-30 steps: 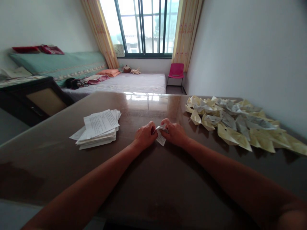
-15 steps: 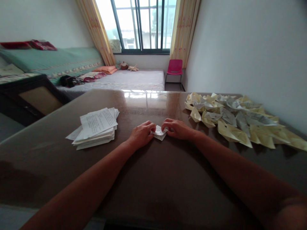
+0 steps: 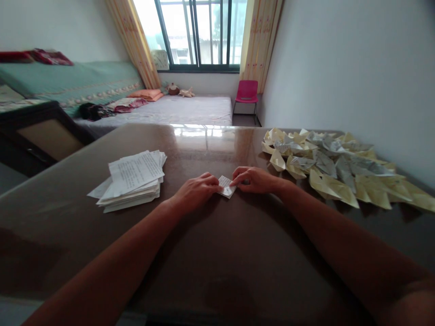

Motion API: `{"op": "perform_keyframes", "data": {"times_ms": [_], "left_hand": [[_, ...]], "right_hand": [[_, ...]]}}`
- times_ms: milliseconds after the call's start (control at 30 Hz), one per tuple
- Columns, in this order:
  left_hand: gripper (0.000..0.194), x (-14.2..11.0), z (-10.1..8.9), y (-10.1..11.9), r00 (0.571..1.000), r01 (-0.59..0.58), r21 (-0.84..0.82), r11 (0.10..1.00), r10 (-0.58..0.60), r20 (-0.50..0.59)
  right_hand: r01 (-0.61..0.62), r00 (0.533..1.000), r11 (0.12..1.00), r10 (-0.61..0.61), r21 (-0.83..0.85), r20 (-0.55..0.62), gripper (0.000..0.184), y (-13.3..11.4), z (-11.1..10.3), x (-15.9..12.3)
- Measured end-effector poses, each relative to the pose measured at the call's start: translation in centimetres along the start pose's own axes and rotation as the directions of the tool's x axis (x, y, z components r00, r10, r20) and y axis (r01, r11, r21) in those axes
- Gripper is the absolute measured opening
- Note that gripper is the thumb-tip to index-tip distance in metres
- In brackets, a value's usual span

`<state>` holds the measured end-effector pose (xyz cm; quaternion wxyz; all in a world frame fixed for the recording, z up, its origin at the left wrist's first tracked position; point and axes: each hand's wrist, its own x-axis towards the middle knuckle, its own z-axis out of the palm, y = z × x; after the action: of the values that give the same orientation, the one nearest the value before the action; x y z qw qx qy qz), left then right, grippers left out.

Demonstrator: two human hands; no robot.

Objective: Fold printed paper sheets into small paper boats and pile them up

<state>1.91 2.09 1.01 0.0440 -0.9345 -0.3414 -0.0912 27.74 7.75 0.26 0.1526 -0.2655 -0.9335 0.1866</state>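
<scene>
A small folded piece of printed paper (image 3: 226, 186) lies flat on the glossy brown table (image 3: 217, 253) between my hands. My left hand (image 3: 196, 192) rests on its left side with the fingers laid over it and pressing down. My right hand (image 3: 253, 179) pinches its right corner with curled fingertips. Most of the paper is hidden under my fingers.
A stack of printed sheets (image 3: 132, 179) lies left of my hands. A heap of folded paper boats (image 3: 335, 166) covers the table's right side along the white wall. Beyond the table are a bed (image 3: 176, 110), a pink chair (image 3: 246, 93) and a window.
The folded paper went from lifted and dangling between my fingers to pressed flat on the table. Both hands lowered and flattened a little; the view shifted slightly.
</scene>
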Motion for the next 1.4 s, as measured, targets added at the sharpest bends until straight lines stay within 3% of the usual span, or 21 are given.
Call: {"op": "perform_keyframes", "data": {"times_ms": [200, 300, 433, 567, 900, 1400], "left_hand": [[0.031, 0.2, 0.1, 0.5, 0.997, -0.04, 0.099, 0.994, 0.033, 0.071], [0.032, 0.2, 0.0, 0.6, 0.997, -0.033, 0.108, 0.994, 0.024, 0.077], [0.031, 0.1, 0.2, 0.6, 0.998, -0.016, 0.108, 0.994, 0.01, 0.058], [0.027, 0.0, 0.5, 0.3, 1.0, -0.008, 0.098, 0.995, 0.007, 0.01], [0.025, 0.2, 0.1, 0.3, 0.999, 0.034, 0.037, 0.999, -0.033, -0.025], [0.029, 0.1, 0.7, 0.4, 0.995, -0.099, 0.093, 0.991, 0.1, -0.011]], "right_hand": [[-0.02, 1.0, 0.999, 0.02, -0.032, -0.002, 0.027, -0.2, -0.1, 0.0], [-0.051, 0.993, 0.997, 0.043, -0.064, -0.113, 0.032, -0.5, 0.4, 0.3], [-0.028, 0.981, 0.993, 0.004, -0.117, -0.196, 0.037, -1.2, 1.0, 0.7], [-0.025, 0.978, 0.992, -0.001, -0.125, -0.207, 0.026, -1.8, 0.9, 0.7], [0.073, 0.996, 0.996, -0.076, -0.053, -0.052, 0.027, -1.9, 0.5, 0.3], [0.043, 0.999, 0.999, -0.043, -0.001, -0.022, 0.033, -1.6, 0.8, 0.5]]}}
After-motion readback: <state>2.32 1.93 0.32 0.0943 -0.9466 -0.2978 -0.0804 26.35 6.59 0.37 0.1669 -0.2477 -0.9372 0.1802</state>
